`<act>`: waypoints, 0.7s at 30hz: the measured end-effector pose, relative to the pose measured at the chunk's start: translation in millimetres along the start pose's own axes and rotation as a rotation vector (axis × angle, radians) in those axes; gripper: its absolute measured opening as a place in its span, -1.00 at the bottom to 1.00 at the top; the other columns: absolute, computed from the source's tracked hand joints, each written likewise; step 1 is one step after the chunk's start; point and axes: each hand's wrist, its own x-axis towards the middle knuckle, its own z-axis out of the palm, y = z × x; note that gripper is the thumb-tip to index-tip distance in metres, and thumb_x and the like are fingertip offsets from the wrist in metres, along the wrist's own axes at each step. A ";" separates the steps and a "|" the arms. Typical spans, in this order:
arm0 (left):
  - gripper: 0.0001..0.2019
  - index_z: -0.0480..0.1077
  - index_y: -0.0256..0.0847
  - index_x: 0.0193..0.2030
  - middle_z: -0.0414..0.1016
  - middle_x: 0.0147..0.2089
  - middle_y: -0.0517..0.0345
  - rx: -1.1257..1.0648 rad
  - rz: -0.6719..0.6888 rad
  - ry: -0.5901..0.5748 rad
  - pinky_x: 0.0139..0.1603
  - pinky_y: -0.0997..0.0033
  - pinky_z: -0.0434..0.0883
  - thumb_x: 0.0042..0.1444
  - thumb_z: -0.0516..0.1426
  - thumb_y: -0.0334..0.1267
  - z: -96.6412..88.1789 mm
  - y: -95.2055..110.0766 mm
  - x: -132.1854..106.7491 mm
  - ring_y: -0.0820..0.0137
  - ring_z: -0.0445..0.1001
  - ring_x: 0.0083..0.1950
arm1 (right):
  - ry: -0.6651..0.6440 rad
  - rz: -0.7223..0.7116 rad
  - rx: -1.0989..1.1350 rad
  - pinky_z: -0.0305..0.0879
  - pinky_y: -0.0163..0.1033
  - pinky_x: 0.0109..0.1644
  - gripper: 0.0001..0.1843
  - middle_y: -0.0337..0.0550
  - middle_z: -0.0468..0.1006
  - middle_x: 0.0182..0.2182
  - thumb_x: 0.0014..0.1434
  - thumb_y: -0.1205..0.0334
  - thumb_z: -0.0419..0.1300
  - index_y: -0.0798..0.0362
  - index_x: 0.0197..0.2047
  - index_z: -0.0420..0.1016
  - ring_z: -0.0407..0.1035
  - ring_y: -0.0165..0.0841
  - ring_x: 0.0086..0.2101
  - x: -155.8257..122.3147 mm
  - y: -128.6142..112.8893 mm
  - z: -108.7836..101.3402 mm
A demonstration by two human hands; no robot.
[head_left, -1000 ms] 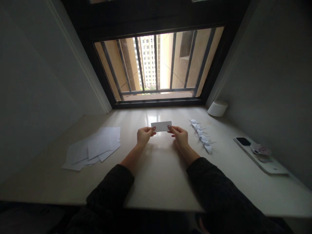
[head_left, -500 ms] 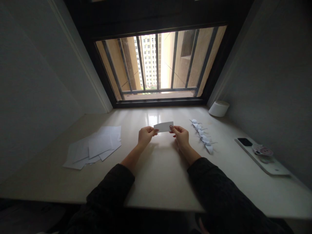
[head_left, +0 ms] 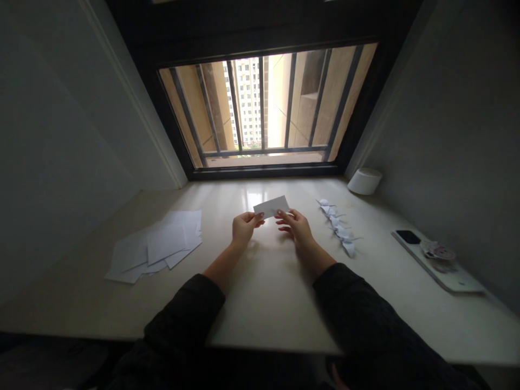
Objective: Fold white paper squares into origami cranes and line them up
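A small folded strip of white paper (head_left: 271, 206) is held above the pale desk (head_left: 264, 287), tilted with its right end higher. My left hand (head_left: 245, 227) pinches its left end between thumb and fingers. My right hand (head_left: 295, 226) touches the strip's lower right edge with its fingertips, the fingers partly spread. Dark sleeves cover both forearms near the desk's front edge.
A loose pile of white paper sheets (head_left: 156, 246) lies at the left. A row of small folded paper figures (head_left: 337, 228) sits right of my right hand. A white round container (head_left: 364, 180) stands by the window; a phone (head_left: 407, 236) and flat tray (head_left: 442, 265) lie at the right.
The paper strip has tilted, right end rising. My right hand's grip has loosened, with its fingers sliding under the strip. The left hand has stayed in place.
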 end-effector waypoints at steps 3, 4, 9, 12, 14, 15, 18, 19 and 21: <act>-0.64 0.51 -0.36 -0.37 0.56 -0.43 -0.01 -0.029 -0.014 -0.012 -0.31 0.39 0.44 -0.18 0.31 -0.05 1.7 1.4 -2.5 0.33 0.55 -0.39 | -0.087 0.022 -0.057 0.33 -0.34 -0.47 -0.60 -0.07 0.58 -0.38 -0.22 -0.03 0.39 0.10 -0.39 0.53 0.42 -0.38 -0.43 -4.9 0.1 5.0; -0.63 0.50 -0.36 -0.37 0.56 -0.43 -0.01 -0.036 -0.023 -0.017 -0.31 0.38 0.44 -0.18 0.31 -0.05 2.5 1.9 -3.5 0.33 0.55 -0.39 | -0.099 0.022 -0.071 0.31 -0.35 -0.47 -0.61 -0.08 0.58 -0.40 -0.22 -0.02 0.39 0.11 -0.42 0.54 0.41 -0.38 -0.44 -5.9 1.2 6.3; -0.64 0.50 -0.35 -0.40 0.56 -0.44 0.00 -0.035 -0.019 -0.035 -0.29 0.37 0.45 -0.18 0.31 -0.04 6.5 3.5 -8.0 0.35 0.53 -0.39 | -0.088 0.012 -0.103 0.27 -0.34 -0.49 -0.66 -0.15 0.53 -0.53 -0.25 0.01 0.40 0.10 -0.47 0.57 0.36 -0.40 -0.49 -5.9 8.7 10.1; -0.65 0.50 -0.34 -0.40 0.56 -0.43 0.01 -0.025 0.007 -0.024 -0.29 0.37 0.45 -0.16 0.30 -0.04 7.4 3.2 -8.6 0.36 0.53 -0.40 | -0.081 0.000 -0.103 0.26 -0.33 -0.49 -0.68 -0.18 0.52 -0.55 -0.24 0.02 0.39 0.09 -0.47 0.58 0.35 -0.42 -0.51 -5.0 11.1 11.0; -0.66 0.49 -0.33 -0.39 0.56 -0.43 0.01 -0.017 0.017 -0.012 -0.30 0.38 0.45 -0.16 0.30 -0.04 7.8 2.6 -8.4 0.36 0.53 -0.40 | -0.074 -0.012 -0.103 0.25 -0.33 -0.48 -0.69 -0.18 0.52 -0.55 -0.24 0.02 0.39 0.08 -0.47 0.57 0.35 -0.42 -0.51 -5.2 11.4 11.6; -0.66 0.49 -0.33 -0.40 0.56 -0.43 0.02 -0.013 0.022 -0.007 -0.30 0.38 0.45 -0.16 0.30 -0.04 8.0 2.2 -8.3 0.36 0.53 -0.40 | -0.069 -0.019 -0.105 0.25 -0.33 -0.48 -0.69 -0.18 0.53 -0.55 -0.24 0.02 0.38 0.08 -0.48 0.57 0.35 -0.42 -0.51 -5.6 11.4 12.0; -0.67 0.49 -0.32 -0.40 0.56 -0.44 0.04 -0.006 0.056 0.001 -0.30 0.39 0.44 -0.16 0.30 -0.04 8.8 1.5 -9.0 0.37 0.53 -0.39 | -0.065 -0.042 -0.120 0.25 -0.33 -0.47 -0.68 -0.17 0.53 -0.54 -0.22 0.00 0.37 0.08 -0.47 0.57 0.36 -0.40 -0.50 -7.6 11.0 13.7; -0.67 0.48 -0.31 -0.41 0.56 -0.44 0.04 -0.004 0.074 0.001 -0.30 0.39 0.44 -0.16 0.30 -0.04 9.1 1.5 -9.5 0.37 0.53 -0.39 | -0.066 -0.043 -0.126 0.25 -0.32 -0.47 -0.68 -0.17 0.54 -0.54 -0.21 -0.01 0.37 0.08 -0.46 0.57 0.36 -0.40 -0.49 -8.4 10.9 14.2; -0.69 0.47 -0.30 -0.43 0.55 -0.44 0.06 -0.001 0.111 -0.004 -0.30 0.40 0.44 -0.14 0.29 -0.04 9.6 2.2 -10.8 0.38 0.52 -0.39 | -0.069 -0.038 -0.134 0.25 -0.32 -0.45 -0.68 -0.16 0.55 -0.52 -0.20 -0.02 0.36 0.07 -0.46 0.58 0.37 -0.39 -0.47 -9.8 10.6 15.1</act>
